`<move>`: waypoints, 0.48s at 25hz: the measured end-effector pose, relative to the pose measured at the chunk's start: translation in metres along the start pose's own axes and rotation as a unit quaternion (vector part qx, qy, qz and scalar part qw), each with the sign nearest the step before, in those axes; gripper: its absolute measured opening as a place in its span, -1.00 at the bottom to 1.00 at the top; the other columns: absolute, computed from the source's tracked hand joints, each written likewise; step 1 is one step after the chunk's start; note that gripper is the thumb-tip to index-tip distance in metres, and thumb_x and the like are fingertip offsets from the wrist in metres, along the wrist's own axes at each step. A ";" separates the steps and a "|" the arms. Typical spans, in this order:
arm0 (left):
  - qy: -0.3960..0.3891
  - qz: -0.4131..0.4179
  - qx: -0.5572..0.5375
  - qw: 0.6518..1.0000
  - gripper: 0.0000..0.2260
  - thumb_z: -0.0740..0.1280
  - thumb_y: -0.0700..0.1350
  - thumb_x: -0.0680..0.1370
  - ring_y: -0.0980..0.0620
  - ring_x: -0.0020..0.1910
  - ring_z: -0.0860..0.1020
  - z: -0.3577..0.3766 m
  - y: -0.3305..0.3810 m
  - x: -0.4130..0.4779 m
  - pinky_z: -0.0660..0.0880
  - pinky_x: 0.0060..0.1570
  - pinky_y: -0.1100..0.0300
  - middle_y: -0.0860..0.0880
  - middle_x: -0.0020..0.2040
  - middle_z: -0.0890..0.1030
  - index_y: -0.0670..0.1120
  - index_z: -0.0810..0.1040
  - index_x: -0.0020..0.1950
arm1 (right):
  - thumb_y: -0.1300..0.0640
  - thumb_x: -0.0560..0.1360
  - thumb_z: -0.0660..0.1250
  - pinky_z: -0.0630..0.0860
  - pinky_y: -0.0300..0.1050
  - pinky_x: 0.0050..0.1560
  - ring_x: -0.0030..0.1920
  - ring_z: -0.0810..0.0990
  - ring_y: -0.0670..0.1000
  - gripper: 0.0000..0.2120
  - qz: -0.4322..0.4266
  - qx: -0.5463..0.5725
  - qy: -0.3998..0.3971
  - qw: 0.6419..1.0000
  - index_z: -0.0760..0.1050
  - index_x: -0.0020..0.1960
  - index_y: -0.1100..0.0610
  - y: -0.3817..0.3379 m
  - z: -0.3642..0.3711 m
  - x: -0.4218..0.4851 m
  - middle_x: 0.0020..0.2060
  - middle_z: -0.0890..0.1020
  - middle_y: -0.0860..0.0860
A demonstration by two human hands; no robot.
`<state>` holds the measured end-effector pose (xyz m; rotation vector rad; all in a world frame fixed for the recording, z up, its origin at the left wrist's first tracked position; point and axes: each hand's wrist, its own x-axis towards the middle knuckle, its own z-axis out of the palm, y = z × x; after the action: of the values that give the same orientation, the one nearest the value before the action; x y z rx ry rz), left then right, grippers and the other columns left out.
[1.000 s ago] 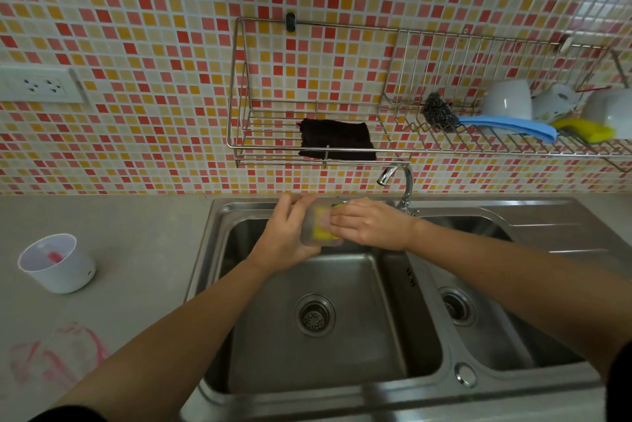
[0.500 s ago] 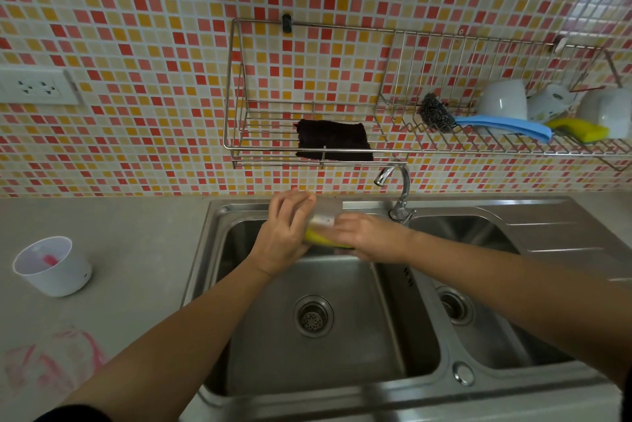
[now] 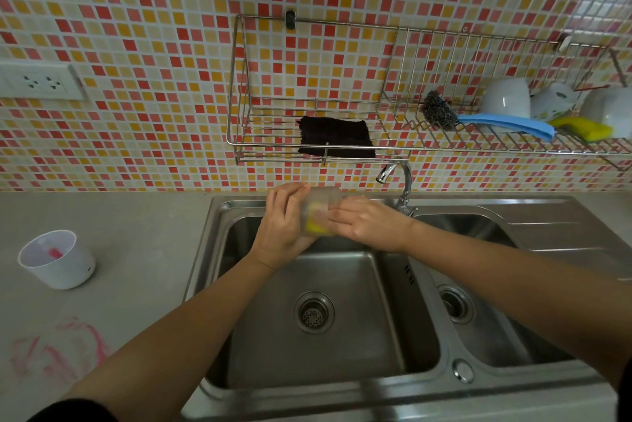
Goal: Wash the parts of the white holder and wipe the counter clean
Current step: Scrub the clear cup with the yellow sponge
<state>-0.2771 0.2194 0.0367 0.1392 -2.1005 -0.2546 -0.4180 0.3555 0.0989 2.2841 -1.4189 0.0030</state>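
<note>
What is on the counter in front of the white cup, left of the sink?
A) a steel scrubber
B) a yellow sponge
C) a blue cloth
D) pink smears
D: pink smears streak the counter on the near side of the white cup, left of the sink.

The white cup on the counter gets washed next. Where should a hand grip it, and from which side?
Probably round the outer wall of the white cup, coming from the right: it stands upright, mouth open, with pink residue inside.

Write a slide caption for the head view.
Left hand holds a translucent cup over the sink while right hand presses a yellow sponge inside it.
</note>
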 end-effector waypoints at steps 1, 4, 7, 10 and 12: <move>-0.015 -0.015 -0.018 1.000 -0.38 0.44 0.05 0.35 -0.09 0.18 0.36 -0.001 0.000 0.000 0.35 0.24 0.16 -0.11 0.19 0.32 -0.18 0.29 0.27 | 0.24 0.48 0.18 0.54 -0.10 0.05 -0.02 0.67 0.05 -0.73 -0.003 -0.001 -0.016 1.000 0.66 -0.01 0.18 0.002 0.002 0.000 -0.05 0.70 0.07; -0.164 -0.061 -0.092 0.980 -0.24 0.50 -0.02 0.32 -0.03 0.38 0.24 -0.006 -0.003 0.005 0.28 0.37 0.10 -0.13 0.37 0.27 -0.13 0.20 0.39 | 0.26 0.45 0.29 0.54 -0.10 0.10 0.10 0.63 0.01 -0.72 -0.074 -0.037 -0.053 0.995 0.60 0.13 0.15 0.015 0.000 -0.008 0.07 0.67 0.03; -0.309 -0.128 -0.145 0.931 -0.12 0.56 -0.05 0.29 0.12 0.35 0.25 -0.010 -0.004 0.014 0.29 0.35 0.16 -0.03 0.41 0.27 -0.08 0.13 0.46 | 0.25 0.43 0.32 0.52 -0.14 0.15 0.18 0.58 -0.04 -0.64 -0.126 -0.082 -0.076 0.986 0.55 0.21 0.11 0.026 -0.002 -0.012 0.13 0.64 -0.02; -0.258 -0.119 -0.153 0.946 -0.25 0.57 -0.09 0.27 0.06 0.22 0.39 -0.010 -0.008 0.014 0.47 0.19 0.05 -0.05 0.25 0.41 -0.12 0.27 0.34 | 0.25 0.43 0.32 0.55 -0.10 0.11 0.11 0.62 0.02 -0.69 -0.066 -0.035 -0.058 0.996 0.58 0.17 0.16 0.012 0.004 -0.003 0.09 0.66 0.04; -0.189 -0.090 -0.138 0.968 -0.30 0.56 -0.10 0.27 -0.03 0.20 0.40 -0.008 -0.012 0.004 0.46 0.18 0.02 -0.10 0.20 0.40 -0.18 0.30 0.30 | 0.23 0.42 0.35 0.55 -0.04 0.11 0.07 0.64 0.10 -0.67 -0.017 0.044 -0.054 0.997 0.56 0.19 0.21 0.004 0.001 0.001 0.10 0.65 0.10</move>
<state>-0.2727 0.2056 0.0413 0.1208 -2.4045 -0.7272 -0.4212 0.3527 0.1003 2.4128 -1.4599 -0.0711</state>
